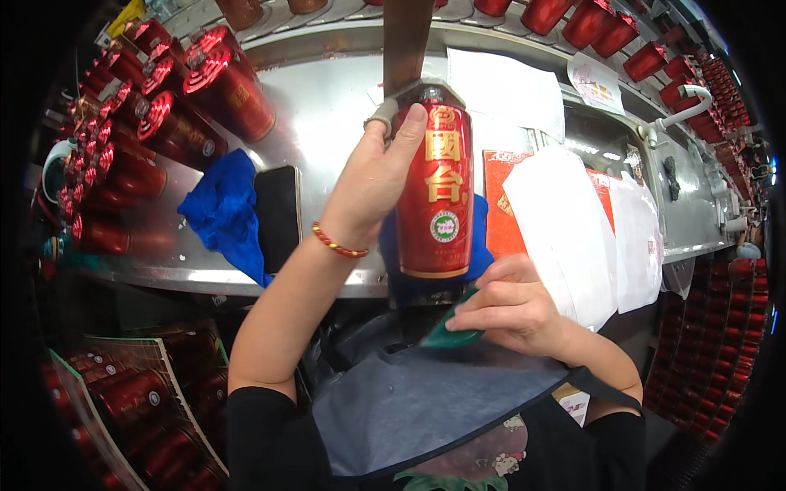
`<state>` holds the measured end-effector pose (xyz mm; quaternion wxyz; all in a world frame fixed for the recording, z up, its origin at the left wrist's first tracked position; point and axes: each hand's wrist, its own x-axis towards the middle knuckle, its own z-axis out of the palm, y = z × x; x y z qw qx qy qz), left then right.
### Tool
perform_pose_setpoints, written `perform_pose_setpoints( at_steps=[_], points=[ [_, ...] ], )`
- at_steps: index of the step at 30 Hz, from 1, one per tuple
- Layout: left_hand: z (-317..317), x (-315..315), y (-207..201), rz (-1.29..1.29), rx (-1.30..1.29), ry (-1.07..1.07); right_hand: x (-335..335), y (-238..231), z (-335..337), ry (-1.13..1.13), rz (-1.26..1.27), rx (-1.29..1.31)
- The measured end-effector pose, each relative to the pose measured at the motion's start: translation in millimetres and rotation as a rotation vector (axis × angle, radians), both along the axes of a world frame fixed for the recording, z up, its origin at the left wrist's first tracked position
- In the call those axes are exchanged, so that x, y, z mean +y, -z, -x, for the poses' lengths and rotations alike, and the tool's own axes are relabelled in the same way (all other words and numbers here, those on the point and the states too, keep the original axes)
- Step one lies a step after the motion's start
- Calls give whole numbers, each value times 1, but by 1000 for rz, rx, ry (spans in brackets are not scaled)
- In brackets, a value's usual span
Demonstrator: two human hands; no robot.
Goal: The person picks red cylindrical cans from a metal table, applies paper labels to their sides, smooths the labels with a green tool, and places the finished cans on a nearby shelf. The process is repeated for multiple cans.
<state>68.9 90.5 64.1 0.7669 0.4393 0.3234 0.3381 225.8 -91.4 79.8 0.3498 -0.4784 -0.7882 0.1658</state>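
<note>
My left hand grips a glossy red bottle with gold lettering near its neck, the thumb lying along its upper front. The bottle's base is toward me. Its neck end meets a pale fitting below a brown upright bar. Just below the bottle's base, my right hand pinches a flat green scraper-like piece, apart from the bottle. Under the bottle lies blue cloth, partly covered by it.
A second blue cloth and a dark phone lie left on the metal table. Red bottles crowd the far left. White sheets overlap red paper at right. More bottles line the back; crates stand lower left.
</note>
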Motion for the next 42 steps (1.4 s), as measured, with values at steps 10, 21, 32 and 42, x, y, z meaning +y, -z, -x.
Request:
perform_pose_setpoints(
  at_steps=[10, 21, 32, 42],
  points=[
    [-8, 11, 21, 139, -118, 17, 34, 14, -30, 350, -114, 84],
    [-17, 54, 16, 290, -68, 207, 128, -56, -43, 307, -158, -185],
    [-18, 61, 18, 346, -102, 295, 102, -50, -25, 113, -234, -396],
    [-19, 58, 16, 383, -75, 285, 104, -48, -36, 121, -211, -415]
  ],
)
